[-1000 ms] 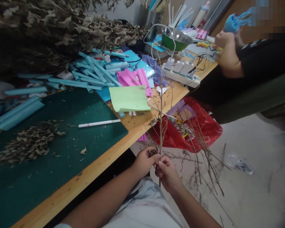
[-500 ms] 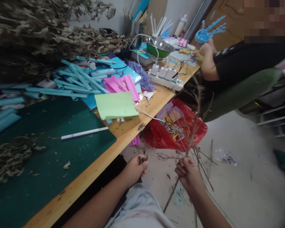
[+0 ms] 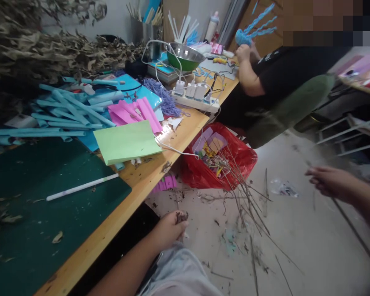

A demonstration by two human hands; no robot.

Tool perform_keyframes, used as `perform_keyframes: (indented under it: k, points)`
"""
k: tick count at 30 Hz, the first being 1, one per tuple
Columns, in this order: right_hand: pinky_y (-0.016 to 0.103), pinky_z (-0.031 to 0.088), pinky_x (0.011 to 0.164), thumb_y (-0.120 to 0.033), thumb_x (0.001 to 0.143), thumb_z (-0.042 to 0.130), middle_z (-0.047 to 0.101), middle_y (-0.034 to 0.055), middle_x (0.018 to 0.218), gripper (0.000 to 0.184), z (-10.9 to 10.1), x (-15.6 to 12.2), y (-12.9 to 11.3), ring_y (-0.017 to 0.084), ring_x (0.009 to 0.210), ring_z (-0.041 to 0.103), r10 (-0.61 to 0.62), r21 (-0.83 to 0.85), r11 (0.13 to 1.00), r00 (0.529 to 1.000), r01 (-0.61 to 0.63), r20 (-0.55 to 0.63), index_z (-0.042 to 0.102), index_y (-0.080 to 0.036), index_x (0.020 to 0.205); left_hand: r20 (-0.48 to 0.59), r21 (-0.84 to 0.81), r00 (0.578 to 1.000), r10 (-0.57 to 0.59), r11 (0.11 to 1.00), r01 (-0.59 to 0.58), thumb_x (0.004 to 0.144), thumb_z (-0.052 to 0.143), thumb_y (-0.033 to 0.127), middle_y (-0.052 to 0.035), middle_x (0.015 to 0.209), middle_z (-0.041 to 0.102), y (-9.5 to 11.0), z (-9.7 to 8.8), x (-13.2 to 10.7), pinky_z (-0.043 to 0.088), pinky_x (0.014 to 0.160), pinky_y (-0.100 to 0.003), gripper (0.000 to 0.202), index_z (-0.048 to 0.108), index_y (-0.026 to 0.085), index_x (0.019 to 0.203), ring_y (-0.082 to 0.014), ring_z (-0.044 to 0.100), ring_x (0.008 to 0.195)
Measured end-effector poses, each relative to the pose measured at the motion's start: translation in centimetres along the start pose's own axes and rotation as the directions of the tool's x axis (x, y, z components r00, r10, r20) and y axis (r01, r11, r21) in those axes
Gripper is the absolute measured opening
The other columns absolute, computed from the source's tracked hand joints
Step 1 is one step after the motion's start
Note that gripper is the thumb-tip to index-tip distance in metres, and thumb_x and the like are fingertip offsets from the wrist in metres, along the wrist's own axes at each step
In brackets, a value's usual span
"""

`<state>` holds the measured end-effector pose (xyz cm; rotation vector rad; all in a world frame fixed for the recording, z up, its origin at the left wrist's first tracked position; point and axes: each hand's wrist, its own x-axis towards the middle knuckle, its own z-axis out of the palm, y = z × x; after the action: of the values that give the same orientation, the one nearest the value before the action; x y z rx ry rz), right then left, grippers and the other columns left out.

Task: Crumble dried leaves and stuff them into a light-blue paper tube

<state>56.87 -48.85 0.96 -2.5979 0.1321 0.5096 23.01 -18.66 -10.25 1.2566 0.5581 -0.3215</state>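
Observation:
My left hand (image 3: 172, 226) is closed around some crumpled dry leaves (image 3: 181, 216), just off the front edge of the table. Far to the right, my right hand (image 3: 334, 183) grips a thin dry branch (image 3: 356, 232) above the floor. The branch runs down to the lower right, and its upper part is blurred. Between the two hands, bare twigs (image 3: 249, 197) lean from a red plastic bag (image 3: 253, 160) onto the floor. More dry leaves (image 3: 61, 49) are heaped at the back left of the table.
A green cutting mat (image 3: 89, 213) with a white stick (image 3: 83, 187) covers the near table. Behind it lie rolled blue paper tubes (image 3: 70, 107), green paper (image 3: 126, 142) and a power strip (image 3: 194, 98). A co-worker (image 3: 290, 74) holds a blue braided piece (image 3: 243, 37).
My right hand has swung far to the right with the branch, away from the red bag. My left hand stays near the table edge with its leaves. The view has shifted right.

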Motion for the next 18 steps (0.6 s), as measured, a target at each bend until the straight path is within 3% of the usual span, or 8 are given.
perform_keyframes:
  k: [3, 7, 12, 18]
  points:
    - [0.022, 0.026, 0.031, -0.030, 0.079, 0.037, 0.034, -0.0031, 0.037, 0.023, 6.2, 1.4, -1.3, 0.008, 0.030, 0.031, 0.058, -0.167, 0.985, 0.997, -0.050, 0.046, 0.042, -0.020, 0.059, -0.015, -0.043, 1.000, 0.000, 0.999, -0.001, 0.068, 0.048, 0.027, 0.0093, 0.043, 0.039, -0.3, -0.3, 0.1, 0.026, 0.040, -0.018, 0.014, 0.039, 0.016, 0.069, -0.0039, 0.033, 0.037]
    - [0.021, 0.038, 0.043, -0.030, 0.082, 0.042, 0.049, -0.0022, 0.057, 0.021, 12.7, 4.3, -3.0, 0.006, 0.044, 0.044, 0.030, -0.376, 0.926, 0.989, 0.026, 0.143, 0.052, -0.013, 0.075, -0.044, -0.090, 0.999, -0.009, 0.996, 0.005, 0.065, 0.051, 0.033, 0.0095, 0.043, 0.039, -0.8, -0.8, 0.0, 0.026, 0.040, -0.018, 0.021, 0.039, 0.016, 0.069, -0.0044, 0.033, 0.038]
    - [0.031, 0.046, 0.068, -0.032, 0.082, 0.044, 0.055, 0.0042, 0.092, 0.024, 17.3, 8.0, -7.5, 0.013, 0.078, 0.054, -0.092, -0.489, 0.858, 0.983, 0.160, 0.160, 0.053, -0.013, 0.094, -0.067, -0.137, 0.996, -0.053, 0.990, 0.043, 0.063, 0.053, 0.038, 0.0092, 0.044, 0.040, -0.5, -1.0, 0.4, 0.026, 0.040, -0.018, 0.027, 0.039, 0.017, 0.071, -0.0046, 0.033, 0.038]
    - [0.034, 0.046, 0.072, -0.030, 0.082, 0.044, 0.053, 0.0061, 0.102, 0.026, 22.3, 10.3, -11.0, 0.015, 0.085, 0.053, -0.197, -0.513, 0.824, 0.971, 0.240, 0.138, 0.050, -0.015, 0.103, -0.096, -0.203, 0.994, -0.043, 0.979, 0.022, 0.065, 0.053, 0.040, 0.0084, 0.045, 0.041, -0.1, -1.4, 1.3, 0.027, 0.041, -0.018, 0.028, 0.037, 0.017, 0.067, -0.0047, 0.034, 0.039]
